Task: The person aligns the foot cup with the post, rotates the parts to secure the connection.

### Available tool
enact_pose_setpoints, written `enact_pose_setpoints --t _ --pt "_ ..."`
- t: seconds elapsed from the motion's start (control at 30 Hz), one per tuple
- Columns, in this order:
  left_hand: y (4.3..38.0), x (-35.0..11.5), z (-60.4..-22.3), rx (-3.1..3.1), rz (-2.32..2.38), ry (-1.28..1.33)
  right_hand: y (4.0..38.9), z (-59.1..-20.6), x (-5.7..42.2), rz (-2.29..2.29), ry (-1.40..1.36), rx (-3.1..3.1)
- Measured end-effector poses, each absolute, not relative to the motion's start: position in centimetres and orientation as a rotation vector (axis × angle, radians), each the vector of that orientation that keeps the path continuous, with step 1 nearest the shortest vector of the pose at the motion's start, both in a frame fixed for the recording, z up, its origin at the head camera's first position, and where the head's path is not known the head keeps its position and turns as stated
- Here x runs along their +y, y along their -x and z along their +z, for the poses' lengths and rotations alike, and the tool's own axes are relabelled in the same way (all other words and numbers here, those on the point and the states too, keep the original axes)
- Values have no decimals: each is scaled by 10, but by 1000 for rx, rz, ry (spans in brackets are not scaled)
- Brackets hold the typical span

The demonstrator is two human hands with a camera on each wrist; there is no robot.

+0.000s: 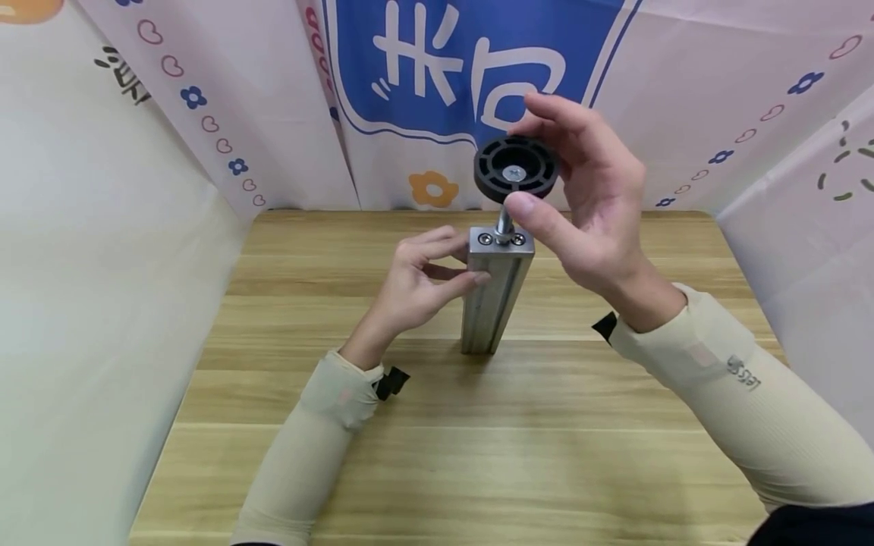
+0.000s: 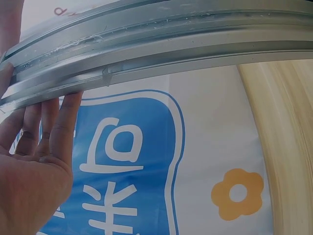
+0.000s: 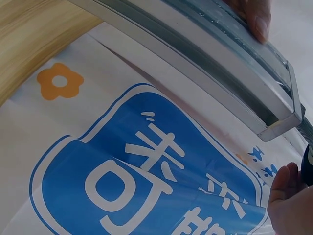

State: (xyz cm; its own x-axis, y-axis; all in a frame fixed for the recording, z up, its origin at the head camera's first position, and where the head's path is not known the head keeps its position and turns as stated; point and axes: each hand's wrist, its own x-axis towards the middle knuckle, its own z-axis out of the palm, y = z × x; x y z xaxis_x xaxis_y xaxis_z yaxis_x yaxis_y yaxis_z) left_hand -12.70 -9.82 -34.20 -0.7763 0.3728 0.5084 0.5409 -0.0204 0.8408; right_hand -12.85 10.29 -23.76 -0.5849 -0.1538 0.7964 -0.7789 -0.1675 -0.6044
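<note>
A grooved aluminium profile [image 1: 483,303] stands upright on the table, with a metal end plate [image 1: 476,244] and two screws on top. From the plate rises a threaded stud [image 1: 505,221] carrying a round black levelling foot [image 1: 482,180] with a screw at its centre. My left hand [image 1: 426,277] grips the profile near its upper end, thumb on the near side, as the left wrist view shows along the grooves [image 2: 195,36]. My right hand [image 1: 601,197] holds the levelling foot by its rim, thumb in front and fingers behind. In the right wrist view that foot [image 3: 307,164] is mostly cut off.
The wooden table [image 1: 273,425] ends at a printed cloth [image 1: 403,171] hanging behind it, and white cloth walls [image 1: 102,303] flank both sides. Small black mounts [image 1: 392,384] sit at both wrists over pale sleeves.
</note>
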Motion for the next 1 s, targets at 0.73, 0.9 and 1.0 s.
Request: enact_pose_setpoints --t 0.73,0.9,1.0 --pt "127 -97 -341 -2097 -1936 978 133 -239 100 1797 -1049 -1622" --pt "128 -98 -341 -2100 -1931 979 131 -239 101 1903 -1096 -1608" --pt "127 -98 -342 -2102 -1931 977 131 -240 101 1936 -1097 -1582"
